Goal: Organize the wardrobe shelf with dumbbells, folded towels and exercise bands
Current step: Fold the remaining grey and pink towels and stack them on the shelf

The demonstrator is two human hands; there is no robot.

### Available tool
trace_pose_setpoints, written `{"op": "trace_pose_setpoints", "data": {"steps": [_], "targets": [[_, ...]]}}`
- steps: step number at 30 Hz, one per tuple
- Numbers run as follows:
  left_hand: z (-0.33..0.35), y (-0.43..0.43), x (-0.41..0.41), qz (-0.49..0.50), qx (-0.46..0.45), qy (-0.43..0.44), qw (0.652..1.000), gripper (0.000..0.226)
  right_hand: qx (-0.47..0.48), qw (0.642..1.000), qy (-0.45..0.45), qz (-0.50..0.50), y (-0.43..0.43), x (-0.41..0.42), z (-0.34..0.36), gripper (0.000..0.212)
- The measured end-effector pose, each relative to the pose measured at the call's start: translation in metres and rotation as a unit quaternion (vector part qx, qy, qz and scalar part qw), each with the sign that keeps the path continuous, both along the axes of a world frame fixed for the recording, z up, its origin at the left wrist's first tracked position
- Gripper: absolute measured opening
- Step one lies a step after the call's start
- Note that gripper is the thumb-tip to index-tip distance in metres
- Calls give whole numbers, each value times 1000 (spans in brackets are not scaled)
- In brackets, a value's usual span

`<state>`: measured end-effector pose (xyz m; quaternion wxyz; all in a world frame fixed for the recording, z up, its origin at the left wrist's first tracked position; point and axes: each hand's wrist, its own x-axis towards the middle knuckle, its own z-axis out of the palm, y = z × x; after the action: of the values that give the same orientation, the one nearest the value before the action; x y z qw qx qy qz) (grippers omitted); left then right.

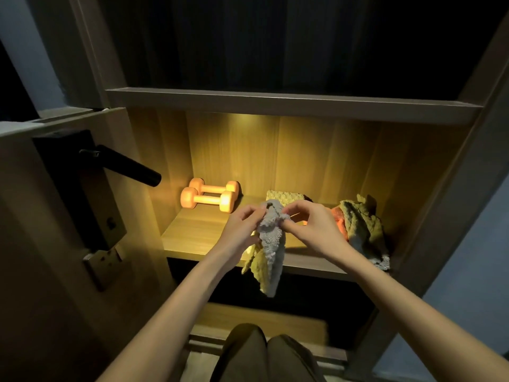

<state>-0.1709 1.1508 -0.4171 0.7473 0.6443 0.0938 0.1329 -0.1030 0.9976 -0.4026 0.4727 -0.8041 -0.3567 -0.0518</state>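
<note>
Currently the left hand (242, 224) and right hand (311, 227) both pinch the top of a grey towel (271, 244), held just right of the orange dumbbells (209, 195), with a crumpled towel pile (360, 227) farther right of them.

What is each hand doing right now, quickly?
Left hand: closed, pinching the top edge of the grey towel.
Right hand: closed, pinching the same towel's top edge; the rest hangs down below.
</note>
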Motion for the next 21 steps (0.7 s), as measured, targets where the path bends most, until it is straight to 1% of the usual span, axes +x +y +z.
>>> {"op": "trace_pose_setpoints", "data": {"steps": [1,2,3,5,6,7,9,11,13,17,19,21], "targets": [[-2,3,1,6,19,-6,1000,15,2,1000,-1,-4,0,3,2,8],[-5,6,3,16,58,-16,998,22,6,1000,-7,-8,-1,6,6,7],[-9,10,4,28,113,-27,993,34,7,1000,-17,-10,-3,10,10,7],[-19,17,8,39,236,-35,970,56,-4,1000,-27,1,-6,16,20,8],[-23,18,11,32,283,-30,958,61,-7,1000,-24,10,-8,18,25,9],[-27,18,15,24,321,-18,946,60,-6,1000,-18,18,-9,20,29,10],[-36,13,22,25,379,11,925,45,8,1000,-12,21,-12,25,36,9],[-46,10,30,58,377,25,924,21,32,999,-7,12,-16,30,40,8],[-54,11,37,84,363,43,927,11,46,999,-8,-10,-23,37,43,8],[-61,25,46,114,351,82,926,7,29,996,-28,-80,-42,55,36,10],[-64,36,47,108,316,76,940,1,7,992,-35,-124,-54,66,28,12],[-63,44,46,89,259,71,959,5,-8,987,-29,-159,-64,76,19,14]]}}
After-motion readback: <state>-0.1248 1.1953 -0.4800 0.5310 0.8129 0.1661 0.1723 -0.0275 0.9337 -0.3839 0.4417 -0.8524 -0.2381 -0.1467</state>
